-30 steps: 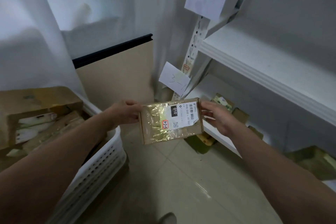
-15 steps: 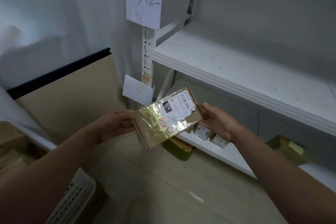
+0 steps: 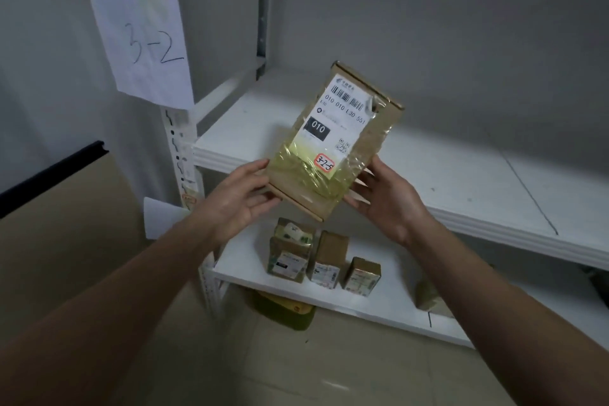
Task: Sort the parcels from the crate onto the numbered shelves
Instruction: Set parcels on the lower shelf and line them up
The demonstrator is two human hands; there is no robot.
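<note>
A flat brown cardboard parcel (image 3: 333,148) wrapped in shiny tape carries a white shipping label with "010" and an orange-edged sticker reading 3-2-5. It is tilted with its far end over the front of the white middle shelf (image 3: 461,181). My left hand (image 3: 242,198) grips its lower left corner and my right hand (image 3: 384,198) holds its lower right edge. A paper sign reading 3-2 (image 3: 145,46) hangs on the shelf's left upright.
On the lower shelf (image 3: 379,306) stand three small taped parcels (image 3: 324,260), with another at the right (image 3: 428,297). A green-yellow item (image 3: 285,310) lies on the tiled floor beneath. A tan board with a black edge (image 3: 56,208) leans at the left.
Both hands have raised the parcel from below the lower shelf up to the 3-2 shelf and turned it end-on. The view swung right; the white crate has left the frame.
</note>
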